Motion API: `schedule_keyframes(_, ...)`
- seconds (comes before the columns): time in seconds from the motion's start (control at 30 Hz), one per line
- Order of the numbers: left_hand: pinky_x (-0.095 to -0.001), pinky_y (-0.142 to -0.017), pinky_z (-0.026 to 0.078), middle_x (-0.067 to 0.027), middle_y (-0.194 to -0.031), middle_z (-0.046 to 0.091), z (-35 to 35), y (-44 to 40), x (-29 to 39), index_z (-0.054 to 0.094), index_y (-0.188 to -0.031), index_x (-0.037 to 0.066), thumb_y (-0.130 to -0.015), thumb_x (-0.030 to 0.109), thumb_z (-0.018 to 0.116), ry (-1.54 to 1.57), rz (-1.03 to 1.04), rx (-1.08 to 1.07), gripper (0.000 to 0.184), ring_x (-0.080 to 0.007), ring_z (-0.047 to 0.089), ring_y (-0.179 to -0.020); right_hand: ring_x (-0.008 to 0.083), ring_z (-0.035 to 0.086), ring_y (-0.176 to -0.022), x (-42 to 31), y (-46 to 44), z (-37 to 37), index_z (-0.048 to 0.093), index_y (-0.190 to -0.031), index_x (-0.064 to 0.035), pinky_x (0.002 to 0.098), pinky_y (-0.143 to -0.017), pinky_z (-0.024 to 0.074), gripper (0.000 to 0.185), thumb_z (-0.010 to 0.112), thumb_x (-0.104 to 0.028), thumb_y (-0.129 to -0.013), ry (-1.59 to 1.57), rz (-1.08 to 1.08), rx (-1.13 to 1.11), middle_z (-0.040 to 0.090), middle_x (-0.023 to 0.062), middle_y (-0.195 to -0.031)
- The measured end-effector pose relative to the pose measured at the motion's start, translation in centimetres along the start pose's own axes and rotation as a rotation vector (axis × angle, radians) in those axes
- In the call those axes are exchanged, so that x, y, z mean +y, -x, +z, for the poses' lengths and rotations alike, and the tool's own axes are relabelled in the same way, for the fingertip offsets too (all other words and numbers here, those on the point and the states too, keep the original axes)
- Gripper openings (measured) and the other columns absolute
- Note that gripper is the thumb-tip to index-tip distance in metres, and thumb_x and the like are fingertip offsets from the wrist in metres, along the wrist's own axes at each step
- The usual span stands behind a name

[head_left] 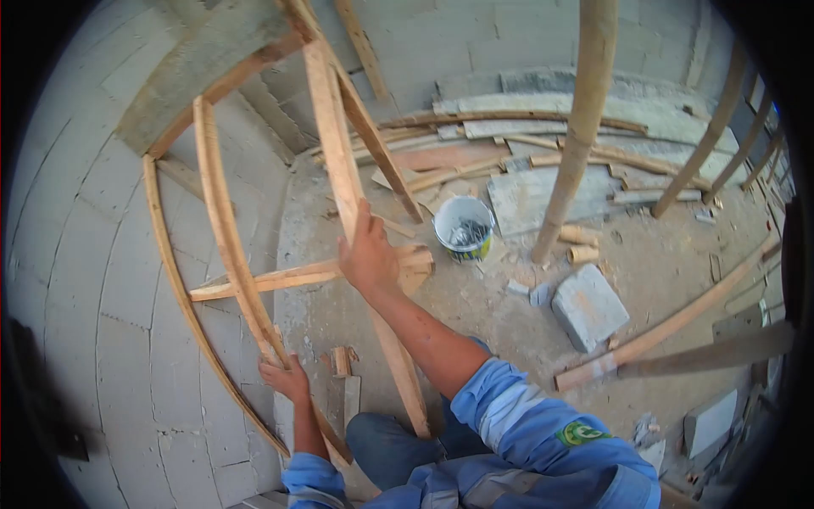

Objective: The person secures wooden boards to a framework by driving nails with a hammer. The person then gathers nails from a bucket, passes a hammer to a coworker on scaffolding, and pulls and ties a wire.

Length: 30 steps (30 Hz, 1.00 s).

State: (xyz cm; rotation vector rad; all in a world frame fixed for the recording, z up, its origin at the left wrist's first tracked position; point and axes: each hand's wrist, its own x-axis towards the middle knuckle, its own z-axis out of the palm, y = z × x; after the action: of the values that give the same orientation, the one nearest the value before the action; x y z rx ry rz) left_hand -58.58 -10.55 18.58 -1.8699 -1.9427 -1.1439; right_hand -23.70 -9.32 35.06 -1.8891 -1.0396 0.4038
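Observation:
A wooden frame of long timber strips and a crosspiece [297, 276] stands in front of me. My left hand [288, 378] is closed round the lower part of the middle timber strip [222, 212], low and left of centre. Higher up, my right hand [370, 256] grips the right timber strip [332, 127], just above the crosspiece, with its fingers wrapped over the edge. A thinner outer strip [175, 276] runs along the left, near the wall. The lower end of the right strip comes down beside my knees.
A white bucket [465, 254] with grey metal pieces inside stands right of the frame. Round wooden poles [577, 127] rise from the floor. A concrete block [591, 307] sits further right. Planks and boards [551, 197] lie along the back wall. A block wall [127, 339] borders the left.

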Motion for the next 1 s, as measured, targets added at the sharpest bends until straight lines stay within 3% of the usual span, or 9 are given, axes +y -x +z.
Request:
schedule_keyframes(0.03,-0.0488,-0.107,0.043,-0.0240,-0.138,0.056,-1.3,0.5,3.9,0.049,-0.140,-0.008,-0.090,0.028,0.077,-0.005,0.046,0.069,0.067,-0.0423,0.052,-0.129,0.0425,0.060,-0.115,0.1,0.1,0.1,0.015,-0.160,-0.0065,0.0513,-0.091,0.0549,0.086,0.067,-0.029,-0.095,0.001,0.005,0.003,0.051,0.0252,-0.128)
schedule_keyframes(0.1,-0.0446,-0.102,0.048,-0.0215,-0.129,0.061,-5.3,1.0,13.8,0.051,-0.136,-0.009,-0.090,0.021,0.076,0.483,-0.160,-0.182,0.060,-0.0334,0.059,-0.121,0.0424,0.060,-0.115,-0.2,0.0,0.0,0.015,-0.160,-0.0075,0.0515,-0.091,0.0546,0.086,0.068,-0.029,-0.095,0.002,0.002,0.009,0.051,0.0248,-0.129)
schedule_keyframes(0.17,-0.0379,-0.096,0.052,-0.0182,-0.119,0.065,-8.4,0.9,21.4,0.054,-0.134,-0.007,-0.091,0.021,0.074,1.269,-0.347,-0.519,0.055,-0.0246,0.066,-0.109,0.0423,0.060,-0.116,-0.4,0.3,-0.2,0.016,-0.160,-0.0083,0.0517,-0.091,0.0543,0.087,0.068,-0.030,-0.094,0.012,0.000,0.009,0.052,0.0245,-0.130)
schedule_keyframes(0.3,-0.0394,-0.084,0.055,-0.0124,-0.090,0.069,-20.6,-2.2,33.1,0.056,-0.131,-0.004,-0.096,0.028,0.068,1.953,0.183,-0.837,0.049,-0.0215,0.068,-0.086,0.0431,0.062,-0.115,-0.6,0.3,-0.2,0.015,-0.160,-0.0081,0.0516,-0.092,0.0538,0.087,0.068,-0.029,-0.094,0.040,-0.009,0.026,0.052,0.0254,-0.133)
schedule_keyframes(0.37,-0.0415,-0.075,0.053,-0.0104,-0.083,0.067,-26.2,-2.5,36.4,0.056,-0.133,-0.006,-0.100,0.037,0.057,2.346,0.274,-0.767,0.054,-0.0222,0.064,-0.075,0.0435,0.062,-0.115,-0.9,0.6,-0.4,0.016,-0.160,-0.0079,0.0516,-0.092,0.0537,0.087,0.068,-0.028,-0.094,0.036,-0.002,0.024,0.052,0.0259,-0.135)
schedule_keyframes(0.47,-0.0402,-0.065,0.050,-0.0084,-0.072,0.062,-30.4,-6.2,38.6,0.059,-0.134,0.000,-0.099,0.061,0.047,2.394,0.875,-0.811,0.072,-0.0209,0.056,-0.062,0.0432,0.062,-0.115,-0.6,0.5,0.0,0.015,-0.160,-0.0073,0.0513,-0.092,0.0534,0.089,0.069,-0.028,-0.093,0.040,-0.030,0.051,0.052,0.0258,-0.134)
schedule_keyframes(0.53,-0.0405,-0.066,0.050,-0.0085,-0.074,0.063,-32.0,-7.8,38.6,0.059,-0.134,0.000,-0.098,0.062,0.048,2.307,1.083,-0.884,0.072,-0.0216,0.057,-0.064,0.0437,0.062,-0.114,-0.3,0.5,0.5,0.015,-0.160,-0.0073,0.0525,-0.092,0.0530,0.089,0.069,-0.028,-0.093,0.052,-0.070,0.101,0.053,0.0251,-0.132)
schedule_keyframes(0.73,-0.0416,-0.069,0.051,-0.0090,-0.080,0.064,-33.1,-8.3,38.3,0.060,-0.132,0.000,-0.097,0.064,0.049,2.201,1.233,-0.937,0.074,-0.0240,0.060,-0.070,0.0494,0.064,-0.109,-0.8,0.8,-0.2,0.015,-0.161,-0.0098,0.0557,-0.094,0.0509,0.091,0.071,-0.027,-0.091,0.008,-0.037,0.062,0.053,0.0294,-0.133)
schedule_keyframes(1.0,-0.0430,-0.072,0.052,-0.0097,-0.089,0.067,-32.8,-8.3,37.5,0.061,-0.130,0.000,-0.095,0.066,0.052,2.094,1.245,-0.899,0.076,-0.0270,0.064,-0.078,0.0469,0.062,-0.113,-0.3,0.9,0.3,0.015,-0.161,-0.0109,0.0537,-0.094,0.0513,0.089,0.069,-0.028,-0.092,0.046,-0.042,0.084,0.053,0.0273,-0.132)
